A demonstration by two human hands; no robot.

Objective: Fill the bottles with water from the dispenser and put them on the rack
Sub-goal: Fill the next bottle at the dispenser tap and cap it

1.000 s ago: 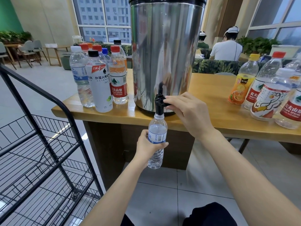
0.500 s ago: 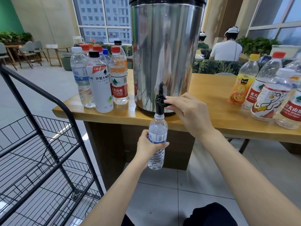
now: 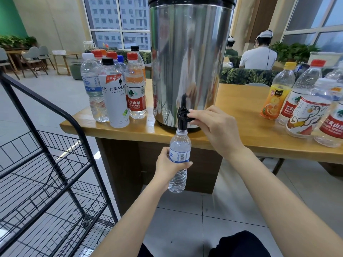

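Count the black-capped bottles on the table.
2, both left of the dispenser: the white bottle at the front, and a rear bottle, mostly covered by others. More may be hidden.

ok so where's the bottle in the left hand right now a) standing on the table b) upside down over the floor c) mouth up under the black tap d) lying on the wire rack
c: the left hand holds the small bottle upright, its open mouth right below the black tap, which the right hand pinches.
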